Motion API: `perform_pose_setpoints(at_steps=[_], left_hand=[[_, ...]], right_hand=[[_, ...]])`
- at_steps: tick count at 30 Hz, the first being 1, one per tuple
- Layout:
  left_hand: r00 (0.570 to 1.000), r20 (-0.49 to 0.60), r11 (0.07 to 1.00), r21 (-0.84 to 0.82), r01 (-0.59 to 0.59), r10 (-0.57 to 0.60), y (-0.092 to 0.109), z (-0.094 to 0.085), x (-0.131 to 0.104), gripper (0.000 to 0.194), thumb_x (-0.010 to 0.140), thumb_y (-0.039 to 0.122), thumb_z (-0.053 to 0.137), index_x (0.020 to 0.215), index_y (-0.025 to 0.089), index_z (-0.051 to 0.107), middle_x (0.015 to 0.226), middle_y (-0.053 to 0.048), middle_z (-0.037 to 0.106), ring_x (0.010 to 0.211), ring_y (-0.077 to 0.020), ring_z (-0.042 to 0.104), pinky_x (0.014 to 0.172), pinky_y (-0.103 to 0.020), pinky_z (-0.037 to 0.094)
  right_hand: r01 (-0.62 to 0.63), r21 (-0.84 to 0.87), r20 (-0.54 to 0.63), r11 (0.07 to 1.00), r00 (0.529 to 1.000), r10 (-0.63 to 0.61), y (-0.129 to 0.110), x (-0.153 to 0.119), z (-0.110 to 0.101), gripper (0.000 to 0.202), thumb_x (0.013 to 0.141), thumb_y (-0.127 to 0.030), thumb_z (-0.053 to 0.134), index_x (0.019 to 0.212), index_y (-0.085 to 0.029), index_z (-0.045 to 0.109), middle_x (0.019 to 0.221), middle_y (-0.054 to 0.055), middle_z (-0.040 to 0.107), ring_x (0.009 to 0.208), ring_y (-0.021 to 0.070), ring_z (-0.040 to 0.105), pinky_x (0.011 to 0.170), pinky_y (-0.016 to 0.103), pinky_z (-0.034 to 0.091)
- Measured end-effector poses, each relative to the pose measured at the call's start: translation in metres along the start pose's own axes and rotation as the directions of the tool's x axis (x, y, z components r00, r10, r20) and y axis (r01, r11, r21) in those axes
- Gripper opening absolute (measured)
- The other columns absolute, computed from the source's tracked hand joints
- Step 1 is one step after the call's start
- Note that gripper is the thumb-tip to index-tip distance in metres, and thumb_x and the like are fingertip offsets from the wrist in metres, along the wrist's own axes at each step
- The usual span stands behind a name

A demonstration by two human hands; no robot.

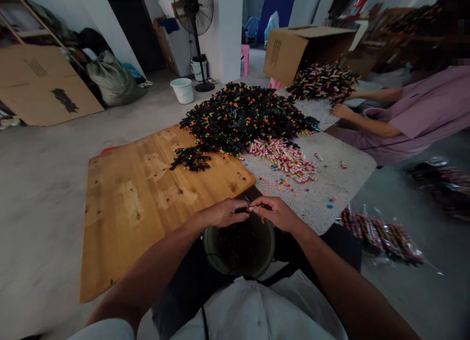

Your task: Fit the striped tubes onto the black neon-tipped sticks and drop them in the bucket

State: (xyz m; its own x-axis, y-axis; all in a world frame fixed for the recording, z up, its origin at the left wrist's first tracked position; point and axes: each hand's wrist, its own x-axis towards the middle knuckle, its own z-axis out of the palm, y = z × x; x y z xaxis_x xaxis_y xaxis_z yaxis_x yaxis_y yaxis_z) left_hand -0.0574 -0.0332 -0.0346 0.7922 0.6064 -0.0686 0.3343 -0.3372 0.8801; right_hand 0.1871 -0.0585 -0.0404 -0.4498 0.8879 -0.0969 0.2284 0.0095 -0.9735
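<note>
My left hand [223, 213] and my right hand [278, 213] meet above a dark green bucket [270, 249] between my knees. Pinched between their fingertips is a small red-and-white wrapped tube [250, 209]; whether a black part is joined to it cannot be made out. The inside of the bucket is dark, its contents unclear. Beyond my hands lies a heap of small pink-and-white wrapped tubes [284, 158]. Behind them rises a big pile of black plastic pieces with orange and green tips [242, 114].
A wooden board [121, 207] is on the left, a speckled grey tabletop [345, 163] on the right with loose coloured beads [284, 183]. A co-worker in a pink shirt [429, 109] handles pieces beside a cardboard box [286, 53]. Bagged items [382, 237] lie on the floor.
</note>
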Motion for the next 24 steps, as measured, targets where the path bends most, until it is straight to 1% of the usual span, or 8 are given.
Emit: perform_pose_setpoints(at_steps=[3, 6, 9, 12, 14, 16, 19, 24], left_hand=[[0.983, 0.157, 0.978, -0.164, 0.125, -0.099, -0.002, 0.008, 0.001, 0.036, 0.102, 0.053, 0.052, 0.105, 0.019, 0.063, 0.08, 0.0, 0.066, 0.063, -0.0126, 0.059, 0.056, -0.022, 0.043], [0.974, 0.189, 0.987, -0.081, 0.141, -0.123, -0.012, 0.001, 0.002, 0.039, 0.095, 0.054, 0.065, 0.114, 0.02, 0.067, 0.089, -0.004, 0.072, 0.074, -0.0173, 0.067, 0.062, -0.024, 0.048], [0.993, -0.106, 0.994, 0.096, 0.053, -0.043, -0.034, -0.032, 0.003, 0.034, 0.094, 0.048, 0.067, 0.116, 0.022, 0.072, 0.1, -0.007, 0.075, 0.09, -0.0225, 0.069, 0.08, -0.03, 0.053], [0.868, -0.495, 0.935, 0.289, 0.204, -0.036, -0.063, -0.082, 0.001, 0.026, 0.097, 0.035, 0.058, 0.111, 0.021, 0.075, 0.114, -0.013, 0.074, 0.111, -0.029, 0.064, 0.106, -0.041, 0.047], [0.769, -0.632, 0.842, 0.36, 0.402, -0.097, -0.083, -0.112, -0.001, 0.028, 0.096, 0.027, 0.054, 0.115, 0.017, 0.073, 0.122, -0.016, 0.07, 0.12, -0.0318, 0.058, 0.114, -0.047, 0.04], [0.724, -0.675, 0.756, 0.397, 0.52, -0.143, -0.1, -0.13, -0.002, 0.032, 0.095, 0.022, 0.052, 0.12, 0.015, 0.071, 0.127, -0.017, 0.067, 0.126, -0.0325, 0.053, 0.116, -0.049, 0.036], [0.728, -0.667, 0.693, 0.449, 0.564, -0.16, -0.117, -0.133, -0.005, 0.033, 0.094, 0.019, 0.053, 0.123, 0.016, 0.069, 0.13, -0.017, 0.066, 0.13, -0.0323, 0.048, 0.116, -0.048, 0.034], [0.747, -0.646, 0.708, 0.453, 0.542, -0.159, -0.13, -0.113, -0.017, 0.032, 0.094, 0.018, 0.055, 0.122, 0.019, 0.071, 0.13, -0.015, 0.068, 0.127, -0.0325, 0.054, 0.115, -0.048, 0.036]], right_hand=[[-0.045, 0.05, 0.093, 0.998, 0.995, 0.04, 0.011, 0.0, -0.004, 0.032, 0.091, -0.05, 0.072, 0.1, -0.02, 0.078, 0.074, 0.0, 0.07, 0.062, 0.0144, 0.062, 0.061, 0.026, 0.048], [-0.104, -0.032, 0.151, 0.994, 0.983, 0.107, 0.026, 0.0, -0.004, 0.032, 0.09, -0.048, 0.071, 0.105, -0.021, 0.081, 0.076, 0.001, 0.073, 0.063, 0.0154, 0.063, 0.06, 0.026, 0.048], [-0.089, -0.157, 0.241, 0.984, 0.962, 0.126, 0.043, -0.002, -0.001, 0.032, 0.089, -0.046, 0.073, 0.11, -0.023, 0.082, 0.081, 0.003, 0.077, 0.07, 0.0179, 0.067, 0.062, 0.027, 0.049], [-0.056, -0.275, 0.276, 0.96, 0.952, 0.135, 0.052, 0.008, -0.004, 0.033, 0.088, -0.039, 0.072, 0.115, -0.023, 0.08, 0.084, 0.003, 0.079, 0.072, 0.0184, 0.069, 0.065, 0.027, 0.05], [-0.055, -0.361, 0.168, 0.931, 0.978, 0.122, 0.05, 0.029, -0.012, 0.03, 0.093, -0.037, 0.064, 0.111, -0.02, 0.08, 0.082, 0.003, 0.078, 0.07, 0.0174, 0.069, 0.065, 0.026, 0.049], [-0.053, -0.488, -0.003, 0.871, 0.998, 0.059, 0.043, 0.064, -0.023, 0.031, 0.099, -0.035, 0.054, 0.103, -0.018, 0.079, 0.083, 0.004, 0.077, 0.074, 0.0179, 0.069, 0.068, 0.026, 0.049], [-0.118, -0.705, -0.227, 0.699, 0.972, -0.064, 0.028, 0.129, -0.038, 0.03, 0.1, -0.026, 0.05, 0.101, -0.018, 0.079, 0.099, 0.008, 0.08, 0.095, 0.0208, 0.07, 0.084, 0.027, 0.05], [-0.224, -0.772, -0.308, 0.595, 0.951, -0.041, 0.011, 0.214, -0.043, 0.034, 0.103, -0.024, 0.048, 0.117, -0.018, 0.079, 0.122, 0.014, 0.075, 0.112, 0.0234, 0.068, 0.096, 0.03, 0.048]])
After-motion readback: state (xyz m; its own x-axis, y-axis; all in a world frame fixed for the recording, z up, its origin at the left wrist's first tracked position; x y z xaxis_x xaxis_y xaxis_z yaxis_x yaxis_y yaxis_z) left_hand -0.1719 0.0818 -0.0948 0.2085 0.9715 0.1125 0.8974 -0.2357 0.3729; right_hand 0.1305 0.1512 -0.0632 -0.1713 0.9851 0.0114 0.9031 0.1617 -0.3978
